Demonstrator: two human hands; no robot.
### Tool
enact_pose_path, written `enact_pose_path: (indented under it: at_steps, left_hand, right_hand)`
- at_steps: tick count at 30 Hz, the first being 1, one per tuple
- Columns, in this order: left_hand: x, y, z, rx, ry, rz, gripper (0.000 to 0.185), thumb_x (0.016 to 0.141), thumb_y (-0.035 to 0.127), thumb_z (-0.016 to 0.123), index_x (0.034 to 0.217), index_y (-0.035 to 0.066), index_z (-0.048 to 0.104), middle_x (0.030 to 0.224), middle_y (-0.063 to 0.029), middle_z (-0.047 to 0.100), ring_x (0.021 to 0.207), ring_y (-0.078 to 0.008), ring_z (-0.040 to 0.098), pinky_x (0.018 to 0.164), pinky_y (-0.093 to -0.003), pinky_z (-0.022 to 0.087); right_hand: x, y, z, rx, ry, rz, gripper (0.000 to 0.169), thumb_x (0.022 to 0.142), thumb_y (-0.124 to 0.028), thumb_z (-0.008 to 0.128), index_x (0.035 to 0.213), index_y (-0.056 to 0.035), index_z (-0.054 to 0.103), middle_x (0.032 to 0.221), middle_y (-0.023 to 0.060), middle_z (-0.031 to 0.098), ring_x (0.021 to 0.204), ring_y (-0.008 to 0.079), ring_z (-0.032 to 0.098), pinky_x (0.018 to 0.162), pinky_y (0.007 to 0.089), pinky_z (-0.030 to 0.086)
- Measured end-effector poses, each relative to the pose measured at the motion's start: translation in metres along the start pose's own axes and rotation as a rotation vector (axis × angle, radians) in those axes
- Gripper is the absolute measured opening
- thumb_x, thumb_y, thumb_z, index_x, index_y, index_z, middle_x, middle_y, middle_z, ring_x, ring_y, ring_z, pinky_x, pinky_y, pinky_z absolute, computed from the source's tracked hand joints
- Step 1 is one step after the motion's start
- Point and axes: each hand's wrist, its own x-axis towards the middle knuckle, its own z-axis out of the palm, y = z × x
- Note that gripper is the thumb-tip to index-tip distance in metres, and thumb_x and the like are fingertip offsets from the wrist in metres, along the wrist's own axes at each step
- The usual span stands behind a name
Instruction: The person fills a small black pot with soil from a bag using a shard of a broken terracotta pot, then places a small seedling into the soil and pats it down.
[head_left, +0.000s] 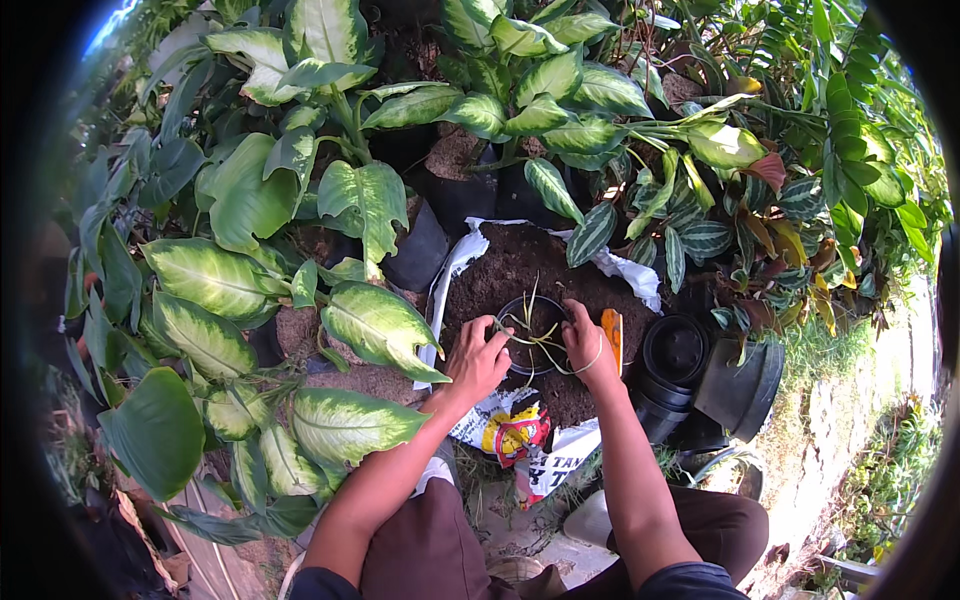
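A small black plastic pot (504, 307) sits in dark potting soil (502, 262) inside an opened plastic soil sack (459, 262). From it rises a small plant with thin, pale green strap leaves (529, 311). At the pot's left rim is my left hand (478, 354), its fingertips by one of the leaves; whether they pinch it is unclear. Opposite, my right hand (586, 346) is at the right rim with the index finger extended, and a long leaf curves across its wrist. Its grip is partly hidden. An orange tool or handle (613, 337) stands in the soil beside it.
Stacked black plastic pots (675, 352) and a larger grey-black pot (739, 390) lie right of the sack. Variegated dieffenbachia leaves (360, 412) overhang from the left, near my left forearm. Black grow bags (457, 195) stand behind; the sack's printed flap (517, 435) folds toward my knees.
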Motion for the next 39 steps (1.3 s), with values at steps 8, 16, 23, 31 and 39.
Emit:
enact_pose_path:
  at_steps: [8, 16, 23, 31, 39]
  left_hand:
    - [0.009, 0.008, 0.001, 0.210, -0.110, -0.004, 0.057, 0.095, 0.032, 0.061, 0.147, 0.012, 0.048, 0.140, -0.0260, 0.043, 0.127, -0.0430, 0.045, 0.105, -0.0533, 0.040]
    - [0.012, 0.012, 0.002, 0.224, -0.202, -0.071, 0.058, 0.096, 0.034, 0.058, 0.146, 0.007, 0.048, 0.132, -0.0264, 0.049, 0.124, -0.0417, 0.048, 0.100, -0.0521, 0.043]
    - [0.004, 0.008, 0.002, 0.123, -0.191, -0.056, 0.061, 0.097, 0.036, 0.059, 0.149, 0.008, 0.044, 0.126, -0.0240, 0.052, 0.118, -0.0405, 0.051, 0.099, -0.0508, 0.044]
    - [0.003, 0.007, 0.004, 0.125, -0.089, 0.014, 0.062, 0.096, 0.034, 0.061, 0.150, 0.011, 0.044, 0.123, -0.0234, 0.052, 0.116, -0.0398, 0.051, 0.098, -0.0510, 0.045]
    - [0.019, 0.012, -0.002, 0.231, -0.214, 0.003, 0.062, 0.091, 0.029, 0.060, 0.150, 0.016, 0.045, 0.121, -0.0246, 0.051, 0.109, -0.0413, 0.054, 0.093, -0.0518, 0.047]
  right_hand:
    - [-0.021, -0.012, 0.020, -0.253, 0.129, -0.134, 0.042, 0.094, -0.024, 0.063, 0.136, -0.0156, 0.063, 0.145, 0.0244, 0.043, 0.123, 0.0443, 0.050, 0.104, 0.0510, 0.043]
    - [-0.017, -0.007, 0.016, -0.239, 0.036, -0.120, 0.038, 0.094, -0.026, 0.063, 0.131, -0.0174, 0.067, 0.147, 0.0249, 0.042, 0.128, 0.0437, 0.047, 0.106, 0.0509, 0.042]
    - [-0.009, -0.012, 0.017, -0.285, 0.054, -0.168, 0.042, 0.092, -0.036, 0.067, 0.132, -0.0242, 0.067, 0.153, 0.0225, 0.037, 0.133, 0.0426, 0.044, 0.107, 0.0535, 0.039]
    - [0.003, -0.014, 0.020, -0.326, 0.067, -0.254, 0.042, 0.092, -0.046, 0.065, 0.128, -0.0264, 0.069, 0.158, 0.0215, 0.031, 0.137, 0.0431, 0.038, 0.114, 0.0600, 0.029]
    - [0.011, -0.019, 0.023, -0.498, -0.008, -0.229, 0.047, 0.094, -0.056, 0.056, 0.130, -0.0293, 0.069, 0.162, 0.0197, 0.025, 0.143, 0.0434, 0.032, 0.114, 0.0711, 0.020]
